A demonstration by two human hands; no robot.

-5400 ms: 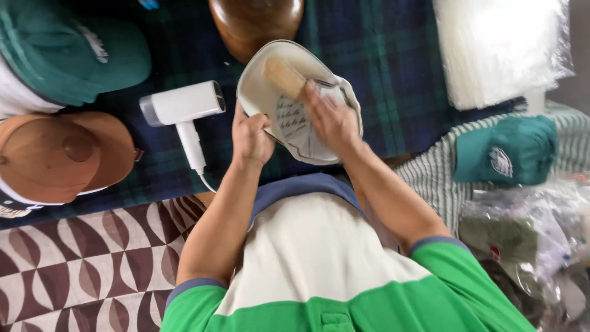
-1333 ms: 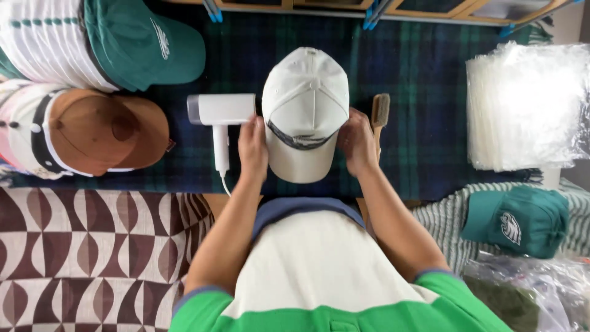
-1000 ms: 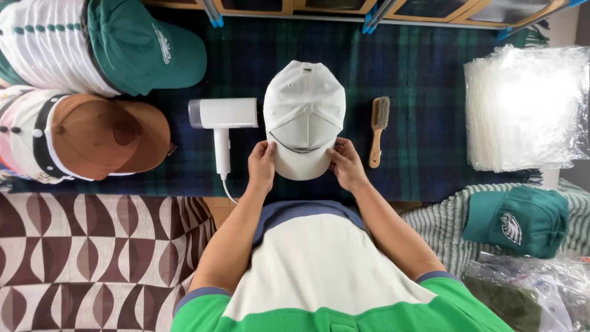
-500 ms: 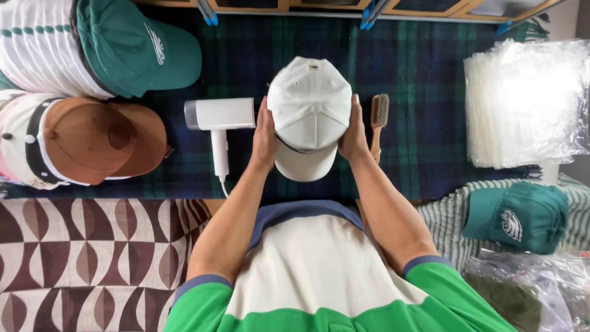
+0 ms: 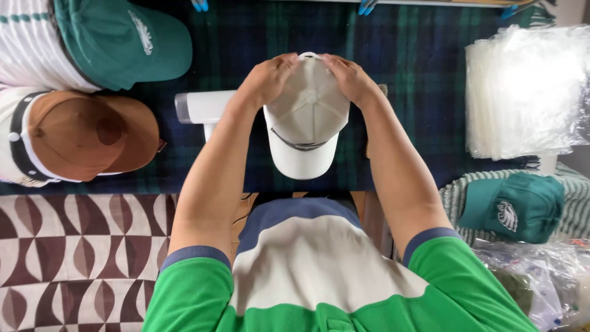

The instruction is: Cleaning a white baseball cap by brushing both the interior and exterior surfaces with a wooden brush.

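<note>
We're looking straight down on the dark green-and-blue plaid cloth (image 5: 418, 92) that covers the work surface, and right in the middle of it, directly ahead of our chest, sits the white baseball cap (image 5: 305, 120). Its long axis runs straight toward us and away: the brim points back at our body, the crown's rear edge lies at the far end, and that far end is where both hands are working. Our left hand (image 5: 265, 79) is curled over the far-left side of the crown and our right hand (image 5: 347, 77) over the far-right side, fingers bent and closed onto the fabric, fingertips nearly meeting at the back rim. Both arms reach the same way, flanking the cap evenly, so neither hand is clearly nearer; the cap lies between the forearms. Off to the right rests a stack of clear plastic bags (image 5: 525, 92), well apart from the hands. At left lies a brown cap (image 5: 89, 132), with a green cap (image 5: 126, 40) above it. Near the right edge, a second green cap (image 5: 513, 206). Just beside our left forearm, partly hidden by it, a white handheld steamer (image 5: 200, 107). Smallest of all, blue clips (image 5: 200, 5) peek in at the top edge.
</note>
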